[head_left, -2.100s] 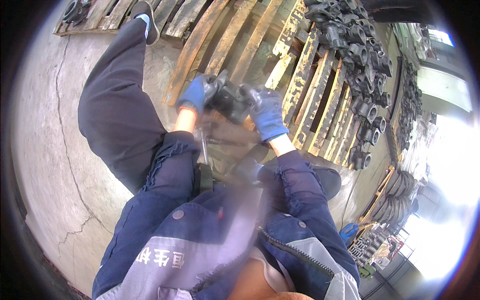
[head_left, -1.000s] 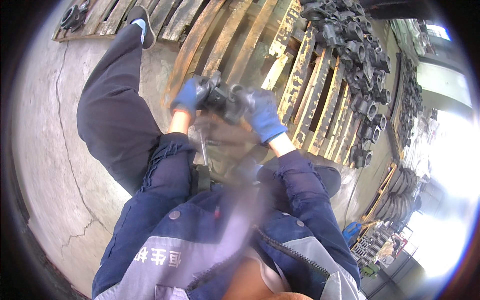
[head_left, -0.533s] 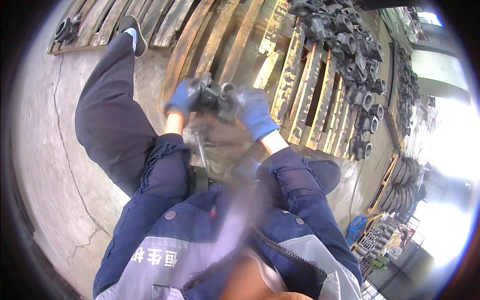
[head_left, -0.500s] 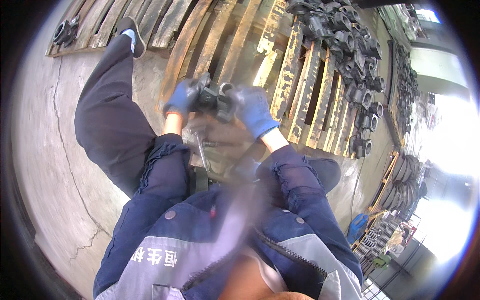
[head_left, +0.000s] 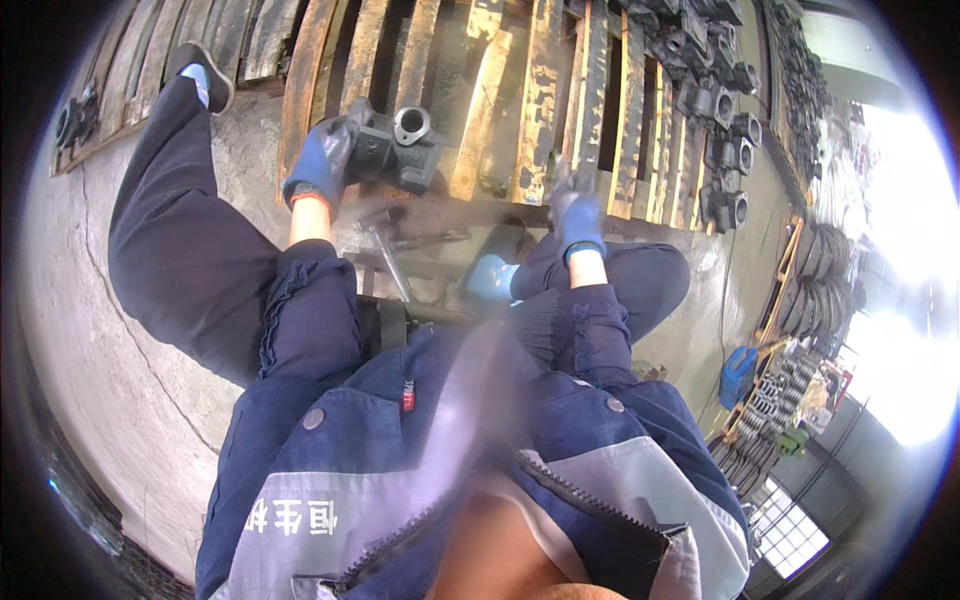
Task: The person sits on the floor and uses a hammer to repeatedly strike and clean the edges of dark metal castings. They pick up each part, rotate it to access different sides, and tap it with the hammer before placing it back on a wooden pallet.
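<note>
My left hand (head_left: 325, 160), in a blue glove with a dark palm, grips one end of a dark cast metal housing (head_left: 385, 150). The housing shows a round flanged opening on its upper side and sits at the near edge of the wooden pallet (head_left: 495, 90). To the right, apart from the housing, is my right hand (head_left: 577, 210), gloved alike. Its fingers point away from me toward the slats and look stretched out, though slightly blurred; nothing shows in them. A tool with a slim metal handle (head_left: 390, 262) lies on the ground between my legs.
Many similar dark castings (head_left: 715, 110) are heaped along the pallet's right side. Another casting (head_left: 75, 122) lies on a second pallet at far left. Farther right stand stacked dark rings (head_left: 820, 280) and a blue container (head_left: 738, 375). My legs are spread around the work spot.
My right hand has let go of the casting and moved right, away from it. My left hand keeps hold of the casting, which is turned with its opening up. The view has shifted.
</note>
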Demonstrator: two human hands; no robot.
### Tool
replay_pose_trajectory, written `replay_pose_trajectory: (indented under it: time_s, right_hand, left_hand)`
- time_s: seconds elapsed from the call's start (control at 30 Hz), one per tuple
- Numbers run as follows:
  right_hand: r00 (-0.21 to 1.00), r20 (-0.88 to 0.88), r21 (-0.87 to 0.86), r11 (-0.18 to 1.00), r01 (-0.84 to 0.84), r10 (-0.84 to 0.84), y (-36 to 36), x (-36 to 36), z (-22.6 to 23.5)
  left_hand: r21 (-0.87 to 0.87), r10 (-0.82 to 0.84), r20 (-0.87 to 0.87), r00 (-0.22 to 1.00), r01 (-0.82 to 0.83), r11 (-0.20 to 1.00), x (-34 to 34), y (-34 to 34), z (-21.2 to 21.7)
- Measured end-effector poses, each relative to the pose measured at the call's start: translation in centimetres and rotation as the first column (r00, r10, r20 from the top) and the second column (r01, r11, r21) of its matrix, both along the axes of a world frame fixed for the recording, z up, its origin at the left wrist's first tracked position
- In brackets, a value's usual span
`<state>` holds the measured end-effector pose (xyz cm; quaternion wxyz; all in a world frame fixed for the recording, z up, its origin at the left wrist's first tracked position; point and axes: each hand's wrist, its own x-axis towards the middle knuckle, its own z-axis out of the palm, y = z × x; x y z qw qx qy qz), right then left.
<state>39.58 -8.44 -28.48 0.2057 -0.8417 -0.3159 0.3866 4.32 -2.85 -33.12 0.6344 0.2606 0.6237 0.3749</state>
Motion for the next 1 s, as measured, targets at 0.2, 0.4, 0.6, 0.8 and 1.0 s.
replay_pose_trajectory:
  time_s: [0.2, 0.4, 0.6, 0.8, 1.0]
  right_hand:
    - [0.808, 0.489, -0.246, 0.941, -0.234, 0.329, -6.2, 1.8, -8.8]
    - [0.870, 0.388, -0.343, 0.923, -0.171, 0.305, -6.2, 0.9, -6.7]
    - [0.825, 0.436, -0.404, 0.897, -0.178, 0.359, -5.1, -1.3, -4.5]
    - [0.813, 0.416, -0.410, 0.882, -0.231, 0.407, -4.9, -1.4, -5.2]
    - [0.808, 0.444, -0.366, 0.902, -0.230, 0.386, -5.3, -1.4, -5.7]
  left_hand:
    - [0.035, 0.005, 0.034, 0.999, -0.006, 0.999, 0.1, 0.5, -0.8]
    - [0.041, -0.015, 0.050, 0.999, 0.013, 0.999, 0.3, 0.8, -1.1]
    - [0.041, -0.022, 0.054, 0.998, 0.019, 0.999, 0.0, 0.7, -1.3]
    - [0.040, -0.021, 0.051, 0.998, 0.019, 0.999, -0.1, 0.7, -1.3]
    - [0.044, -0.021, 0.049, 0.999, 0.019, 0.999, -0.1, 0.6, -1.5]
